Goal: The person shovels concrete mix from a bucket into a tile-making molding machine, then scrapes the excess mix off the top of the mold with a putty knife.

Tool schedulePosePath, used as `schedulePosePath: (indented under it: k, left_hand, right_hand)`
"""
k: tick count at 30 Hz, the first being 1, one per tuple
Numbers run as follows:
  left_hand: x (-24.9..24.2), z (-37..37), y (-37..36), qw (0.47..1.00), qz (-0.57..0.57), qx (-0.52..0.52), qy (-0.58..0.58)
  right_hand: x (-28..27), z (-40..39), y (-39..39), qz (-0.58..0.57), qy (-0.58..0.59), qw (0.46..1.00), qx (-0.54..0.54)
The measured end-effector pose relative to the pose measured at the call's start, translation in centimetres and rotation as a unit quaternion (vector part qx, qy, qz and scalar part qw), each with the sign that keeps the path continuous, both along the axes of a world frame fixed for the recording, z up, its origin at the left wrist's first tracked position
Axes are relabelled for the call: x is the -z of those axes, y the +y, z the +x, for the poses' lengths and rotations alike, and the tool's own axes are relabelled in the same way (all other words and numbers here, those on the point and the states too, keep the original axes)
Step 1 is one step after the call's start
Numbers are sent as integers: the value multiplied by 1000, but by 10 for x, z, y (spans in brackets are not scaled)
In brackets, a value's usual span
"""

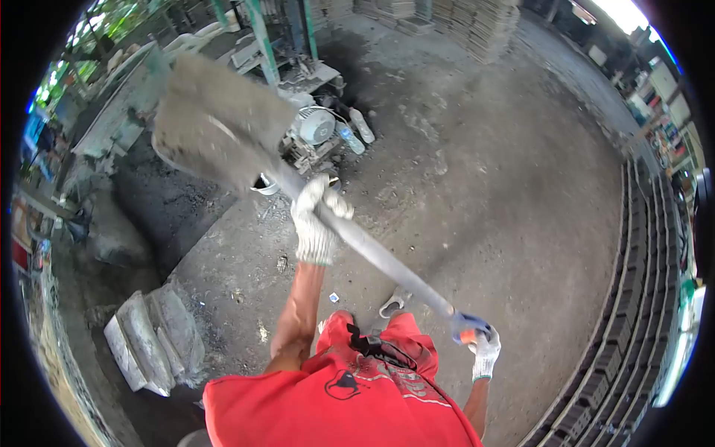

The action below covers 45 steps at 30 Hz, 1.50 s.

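A long-handled shovel (383,261) slants across the middle of the view, its broad grey blade raised at the upper left and somewhat blurred. Wrapped round the shaft just below the blade is my left hand (316,216), in a white knitted glove. My right hand (484,350), gloved too, is closed on the blue and orange grip at the shovel's lower right end. Whether the blade carries anything is hard to tell.
A machine with a round motor (317,125) stands beyond the shaft, near plastic bottles (350,138). Filled sacks (153,339) lie at the lower left. Rows of dark blocks (614,328) line the right side. Stacked boards (473,26) stand at the back.
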<state>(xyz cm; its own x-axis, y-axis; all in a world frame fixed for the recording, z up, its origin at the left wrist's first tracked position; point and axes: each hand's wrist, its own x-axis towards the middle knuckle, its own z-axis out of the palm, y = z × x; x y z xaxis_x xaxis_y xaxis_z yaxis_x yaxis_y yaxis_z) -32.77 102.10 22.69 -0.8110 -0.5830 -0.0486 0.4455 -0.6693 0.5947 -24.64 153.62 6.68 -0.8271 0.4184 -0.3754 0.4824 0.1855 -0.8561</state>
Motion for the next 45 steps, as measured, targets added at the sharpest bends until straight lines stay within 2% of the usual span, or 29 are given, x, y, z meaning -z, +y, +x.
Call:
schedulePosePath:
  k: [1, 4, 6, 7, 9, 10, 11, 14, 16, 17, 19, 20, 21, 23, 25, 27, 28, 30, 31, 33, 35, 38, 42, 45]
  left_hand:
    - [-17, -22, -10, 1000, -14, -13, 17]
    - [-52, -77, -39, 990, -90, -95, 45]
    - [-68, -98, -58, 981, -141, -131, 22]
    - [-75, -103, -65, 959, -220, -175, -24]
    - [-52, -113, -107, 943, -264, -197, -51]
    - [-56, -116, -117, 934, -287, -202, -68]
    - [-58, -113, -122, 912, -328, -201, -141]
    - [-18, -116, -165, 850, -426, -183, -248]
    - [-4, -119, -159, 849, -437, -140, -263]
    - [23, -121, -168, 860, -429, -107, -254]
    - [83, -134, -177, 721, -577, -100, -371]
    - [46, -137, -142, 731, -515, -3, -448]
    - [68, -142, -140, 660, -565, 37, -494]
    - [91, -147, -117, 614, -549, 119, -554]
    - [115, -143, -95, 642, -508, 172, -548]
    - [120, -131, -80, 699, -380, 264, -545]
    - [137, -122, -72, 704, -413, 235, -528]
    - [206, -97, -54, 708, -474, 174, -493]
    - [248, -82, -48, 726, -468, 162, -477]
    - [205, -80, -35, 770, -334, 185, -512]
    - [159, -85, -25, 788, -221, 206, -537]
    - [159, -82, -11, 778, -173, 199, -571]
    - [169, -98, 3, 769, -150, 188, -593]
    - [168, -125, 9, 772, -129, 195, -592]
  right_hand:
    - [-11, -28, -12, -21, -31, 999, -24]
    - [-4, -88, -10, 20, -58, 988, -144]
    - [25, -118, 11, 6, -109, 976, -187]
    - [31, -129, 18, -8, -142, 971, -194]
    - [43, -149, 29, -19, -194, 961, -198]
    - [50, -156, 33, -16, -217, 956, -194]
    - [59, -165, 35, -12, -241, 952, -190]
    - [62, -187, 27, -22, -269, 942, -199]
    - [65, -196, 19, -28, -276, 939, -202]
    - [68, -209, 10, -32, -270, 940, -205]
    - [78, -226, -13, -61, -245, 951, -178]
    - [74, -230, -18, -67, -239, 954, -167]
    - [68, -238, -32, -91, -246, 952, -160]
    - [64, -254, -50, -74, -260, 942, -198]
    - [62, -272, -66, -62, -264, 936, -225]
    - [48, -285, -87, -19, -254, 938, -236]
    - [48, -296, -91, -19, -260, 930, -261]
    - [53, -323, -91, -13, -270, 914, -304]
    - [59, -337, -89, -7, -273, 907, -322]
    - [70, -368, -91, 6, -285, 897, -339]
    - [81, -402, -95, 17, -298, 891, -342]
    - [72, -445, -117, -11, -258, 899, -353]
    - [87, -489, -122, -16, -258, 881, -397]
    - [80, -512, -124, 31, -268, 854, -445]
